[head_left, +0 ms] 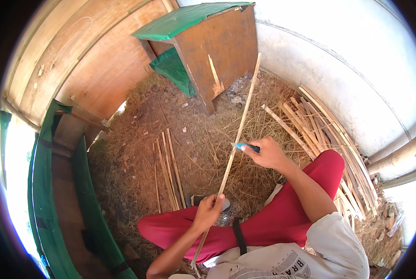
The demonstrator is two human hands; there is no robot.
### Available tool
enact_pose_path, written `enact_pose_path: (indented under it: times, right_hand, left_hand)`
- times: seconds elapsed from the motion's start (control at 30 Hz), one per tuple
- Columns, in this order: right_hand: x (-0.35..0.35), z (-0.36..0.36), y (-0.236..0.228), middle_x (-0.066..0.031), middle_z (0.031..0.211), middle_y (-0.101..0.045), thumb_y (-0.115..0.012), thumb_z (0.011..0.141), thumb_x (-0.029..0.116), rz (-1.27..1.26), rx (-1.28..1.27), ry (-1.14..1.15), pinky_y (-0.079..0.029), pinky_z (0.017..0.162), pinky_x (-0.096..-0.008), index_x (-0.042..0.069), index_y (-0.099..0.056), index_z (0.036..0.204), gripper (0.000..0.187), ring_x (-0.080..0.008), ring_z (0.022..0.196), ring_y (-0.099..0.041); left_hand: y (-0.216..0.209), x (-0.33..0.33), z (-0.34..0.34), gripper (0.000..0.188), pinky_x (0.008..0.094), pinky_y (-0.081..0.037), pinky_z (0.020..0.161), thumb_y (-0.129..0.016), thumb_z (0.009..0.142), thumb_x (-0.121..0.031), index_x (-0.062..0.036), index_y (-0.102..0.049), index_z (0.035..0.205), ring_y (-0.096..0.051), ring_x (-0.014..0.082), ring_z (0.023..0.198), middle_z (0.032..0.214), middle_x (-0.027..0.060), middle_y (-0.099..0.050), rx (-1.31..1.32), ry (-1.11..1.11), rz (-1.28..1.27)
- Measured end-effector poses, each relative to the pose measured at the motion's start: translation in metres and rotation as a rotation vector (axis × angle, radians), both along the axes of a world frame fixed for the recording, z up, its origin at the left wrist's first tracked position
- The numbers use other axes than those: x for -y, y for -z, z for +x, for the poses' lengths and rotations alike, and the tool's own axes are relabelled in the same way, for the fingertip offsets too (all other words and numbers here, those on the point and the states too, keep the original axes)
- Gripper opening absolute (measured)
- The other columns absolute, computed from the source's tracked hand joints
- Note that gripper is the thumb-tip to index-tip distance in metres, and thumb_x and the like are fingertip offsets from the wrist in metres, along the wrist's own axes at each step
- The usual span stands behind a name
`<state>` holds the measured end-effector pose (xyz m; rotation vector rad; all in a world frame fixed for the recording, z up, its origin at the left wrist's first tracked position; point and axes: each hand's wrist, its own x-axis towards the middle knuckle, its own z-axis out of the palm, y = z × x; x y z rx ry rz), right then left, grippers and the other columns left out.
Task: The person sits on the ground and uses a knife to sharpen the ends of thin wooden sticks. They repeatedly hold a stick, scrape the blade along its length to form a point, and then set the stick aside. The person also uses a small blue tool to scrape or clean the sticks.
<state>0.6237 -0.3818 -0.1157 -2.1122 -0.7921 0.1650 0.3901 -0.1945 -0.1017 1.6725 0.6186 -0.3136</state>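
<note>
A long, thin pale wooden strip (pixel 246 109) slants across the middle, from near the cabinet down past my lap. My left hand (pixel 209 211) is closed round its lower part, above my crossed legs in red trousers. Farther up the strip, my right hand (pixel 267 152) grips a utility knife (pixel 250 148) with a blue handle. The knife's blade lies at the strip's edge and seems to touch it. Fine shavings and dry straw (pixel 236 174) cover the ground beneath.
A wooden cabinet (pixel 222 51) with a green cover stands ahead. Several slim strips (pixel 169 169) lie on the ground at the left. A large pile of split strips (pixel 331 135) lies right, along the white wall (pixel 347 60). Green-clad wooden furniture (pixel 84 186) stands at far left.
</note>
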Motion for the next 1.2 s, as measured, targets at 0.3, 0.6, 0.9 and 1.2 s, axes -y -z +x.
enact_pose_path:
  times: [0.3,0.6,0.9,1.2]
  right_hand:
    - [-0.005,-0.005,0.001,-0.0114,0.056,-0.061,-0.064,0.096,0.048,0.003,0.139,-0.028,-0.049,0.05,-0.0435,0.013,-0.079,0.089,0.04,-0.0307,0.05,-0.061]
    - [-0.016,-0.014,-0.001,-0.0112,0.062,-0.067,-0.063,0.095,0.05,-0.112,0.311,-0.002,-0.052,0.05,-0.0436,0.012,-0.078,0.086,0.043,-0.0307,0.056,-0.067]
    - [-0.022,0.002,0.014,-0.01,0.058,-0.066,-0.06,0.097,0.052,-0.319,0.221,0.079,-0.05,0.046,-0.0403,0.01,-0.081,0.097,0.046,-0.0255,0.05,-0.064]
    - [-0.019,0.036,0.035,-0.0148,0.066,-0.069,-0.057,0.098,0.054,-0.383,-0.007,0.143,-0.057,0.06,-0.0454,0.013,-0.08,0.1,0.048,-0.0332,0.067,-0.071]
  left_hand:
    - [-0.006,0.012,0.016,0.051,0.0526,-0.046,0.065,-0.036,0.111,-0.041,0.0034,-0.056,0.095,-0.061,0.0428,0.069,0.071,0.0263,-0.057,0.124,0.135,0.533]
    - [-0.015,0.021,0.007,0.049,0.0626,-0.048,0.077,-0.034,0.11,-0.038,0.0045,-0.058,0.103,-0.062,0.0579,0.088,0.087,0.0368,-0.064,-0.013,0.173,0.66]
    - [-0.03,0.021,-0.028,0.047,0.064,-0.046,0.077,-0.034,0.11,-0.036,0.0044,-0.058,0.103,-0.06,0.0586,0.088,0.086,0.0375,-0.063,-0.077,0.237,0.651]
    - [-0.047,0.008,-0.081,0.046,0.0631,-0.045,0.073,-0.035,0.11,-0.036,0.004,-0.057,0.102,-0.06,0.0583,0.081,0.08,0.0351,-0.062,-0.177,0.314,0.62]
